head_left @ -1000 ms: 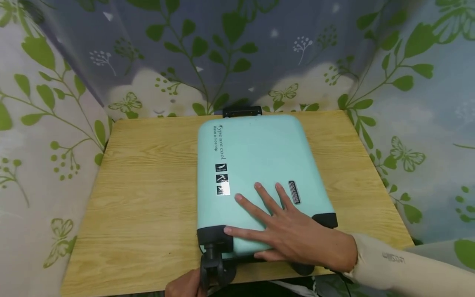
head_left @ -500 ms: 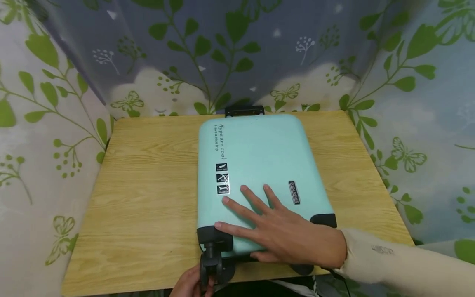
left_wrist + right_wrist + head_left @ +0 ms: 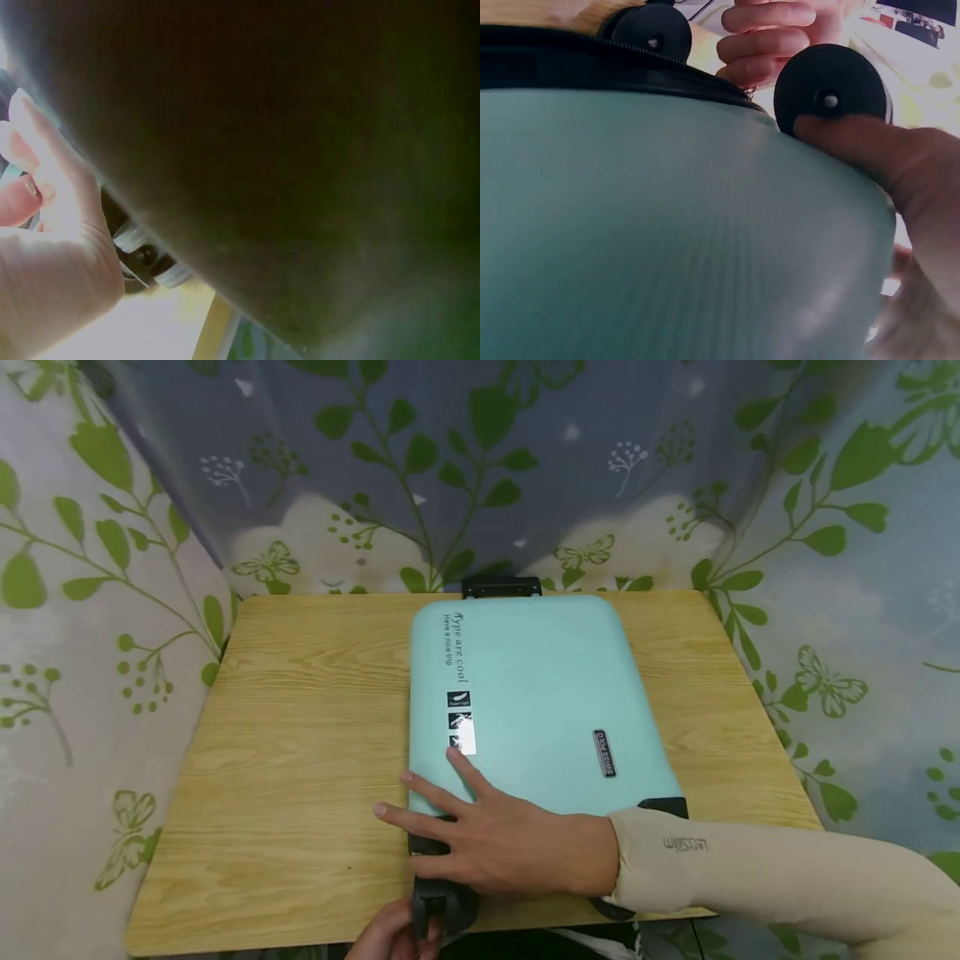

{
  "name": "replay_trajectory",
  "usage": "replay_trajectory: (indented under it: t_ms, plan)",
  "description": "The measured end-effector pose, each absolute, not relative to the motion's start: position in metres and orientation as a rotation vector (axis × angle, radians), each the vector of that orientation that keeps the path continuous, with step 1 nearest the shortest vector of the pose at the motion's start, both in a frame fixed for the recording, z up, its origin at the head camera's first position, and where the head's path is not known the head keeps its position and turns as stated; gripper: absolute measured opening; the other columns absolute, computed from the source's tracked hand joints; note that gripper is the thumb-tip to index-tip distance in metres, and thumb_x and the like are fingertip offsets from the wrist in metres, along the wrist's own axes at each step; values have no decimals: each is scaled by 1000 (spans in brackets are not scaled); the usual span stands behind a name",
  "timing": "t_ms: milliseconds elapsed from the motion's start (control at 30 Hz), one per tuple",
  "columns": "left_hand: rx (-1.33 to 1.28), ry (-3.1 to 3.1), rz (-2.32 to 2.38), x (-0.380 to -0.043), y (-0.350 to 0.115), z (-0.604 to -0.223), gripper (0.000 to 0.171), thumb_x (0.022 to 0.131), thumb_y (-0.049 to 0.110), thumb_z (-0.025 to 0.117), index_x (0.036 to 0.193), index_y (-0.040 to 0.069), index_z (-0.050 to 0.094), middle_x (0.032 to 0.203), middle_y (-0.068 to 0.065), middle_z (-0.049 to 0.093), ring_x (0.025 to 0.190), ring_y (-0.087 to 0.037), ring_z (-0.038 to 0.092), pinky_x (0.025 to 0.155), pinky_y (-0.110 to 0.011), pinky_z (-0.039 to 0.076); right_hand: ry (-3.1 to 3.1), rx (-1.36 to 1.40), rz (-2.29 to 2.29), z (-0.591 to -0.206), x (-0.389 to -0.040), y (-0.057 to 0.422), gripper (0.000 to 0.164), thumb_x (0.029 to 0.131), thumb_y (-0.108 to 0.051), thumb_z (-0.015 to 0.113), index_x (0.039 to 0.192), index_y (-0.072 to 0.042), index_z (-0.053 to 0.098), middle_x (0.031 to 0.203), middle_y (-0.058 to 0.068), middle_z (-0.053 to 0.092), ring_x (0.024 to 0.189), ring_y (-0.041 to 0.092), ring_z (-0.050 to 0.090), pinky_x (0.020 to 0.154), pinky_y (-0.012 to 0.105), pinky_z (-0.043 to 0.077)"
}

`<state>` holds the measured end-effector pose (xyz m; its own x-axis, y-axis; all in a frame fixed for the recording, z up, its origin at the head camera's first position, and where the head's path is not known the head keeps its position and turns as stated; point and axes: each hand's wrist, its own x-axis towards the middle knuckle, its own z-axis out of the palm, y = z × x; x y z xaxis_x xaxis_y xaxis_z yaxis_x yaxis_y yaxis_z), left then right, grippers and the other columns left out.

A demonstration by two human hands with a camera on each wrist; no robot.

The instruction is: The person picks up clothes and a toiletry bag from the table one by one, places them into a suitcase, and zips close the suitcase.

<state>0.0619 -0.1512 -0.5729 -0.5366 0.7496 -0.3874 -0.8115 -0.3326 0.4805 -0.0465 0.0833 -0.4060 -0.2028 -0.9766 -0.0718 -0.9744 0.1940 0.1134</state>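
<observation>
Spreads the fingers of the right hand [image 3: 502, 843] wide over the near left corner of the suitcase [image 3: 547, 677], gripping nothing; reaches with some fingertips past its left edge, with another up to the strip of dark icons [image 3: 460, 722] on its face; overlaps with the thumb, in the right wrist view, the black wheel [image 3: 463, 906] under that same corner. Keeps the left hand [image 3: 390, 931] low beside that wheel, at the suitcase's near end; shows its fingers curled in the right wrist view, close to the black zipper [image 3: 630, 75]; cannot tell, with the left wrist view mostly dark, whether pinching something or only touching.

Farther out, mint green and lying flat on the wooden table [image 3: 300, 735], the suitcase itself; toward its right side, a small badge [image 3: 604, 753]; under its near right corner, a second wheel [image 3: 613, 910]; along its upper left, printed lettering [image 3: 455, 647]; at its far end, a black handle [image 3: 501, 587]; to its right, a cream sleeve [image 3: 750, 868]; beyond and around it, leaf-patterned cloth [image 3: 637, 443].
</observation>
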Motion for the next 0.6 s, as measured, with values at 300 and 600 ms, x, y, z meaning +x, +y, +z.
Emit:
replay_trajectory:
  t_ms: [300, 600]
  plan:
    - [-52, 626, 2036, 61, -145, -569, 16, 107, 36, 67, 94, 30, 74, 88, 15, 67, 74, 0, 53, 75, -17, 44, -2204, 1983, -378, -400, -51, 73, 22, 110, -22, 68, 130, -29, 62, 144, -4, 61, 155, 43, 47, 115, 70, 46]
    - [91, 455, 2072, 57, -105, -568, 29, 101, 53, 73, 120, 30, 70, 113, 15, 67, 96, 2, 58, 87, -14, 47, -2121, 1973, -408, -397, -48, 72, 13, 113, -22, 61, 124, -29, 64, 140, -3, 64, 152, 43, 52, 113, 66, 51]
